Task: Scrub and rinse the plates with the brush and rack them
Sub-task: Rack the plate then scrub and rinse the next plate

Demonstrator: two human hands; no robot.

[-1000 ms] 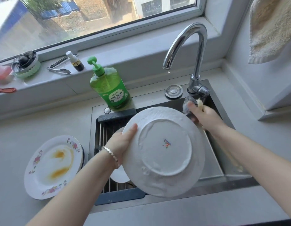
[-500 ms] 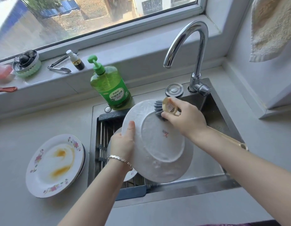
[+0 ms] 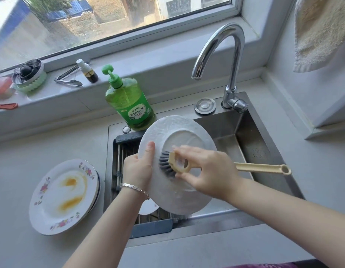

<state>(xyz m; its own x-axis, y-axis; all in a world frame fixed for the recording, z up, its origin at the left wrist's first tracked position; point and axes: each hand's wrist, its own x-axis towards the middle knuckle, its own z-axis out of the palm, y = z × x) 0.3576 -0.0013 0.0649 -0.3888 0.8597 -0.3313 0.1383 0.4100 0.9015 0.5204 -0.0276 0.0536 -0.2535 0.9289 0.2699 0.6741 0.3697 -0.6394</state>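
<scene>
While the sink [image 3: 264, 149] holds no running water, the white plate [image 3: 173, 132] over it is mid-scrub, left hand [image 3: 137, 169] clamping its rim, right hand [image 3: 210, 171] gripping the brush [image 3: 167, 167] against its underside, stained floral plates [image 3: 63, 196] left of the sink awaiting washing.

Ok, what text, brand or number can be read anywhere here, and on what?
"柠檬洗洁精": main line on the label of the green dish soap bottle.
The small brand characters above it and the fine print below are too blurred to read.
The brush carries a clear sticker near its head; nothing on it is legible.
Nothing else carries readable text.
</scene>
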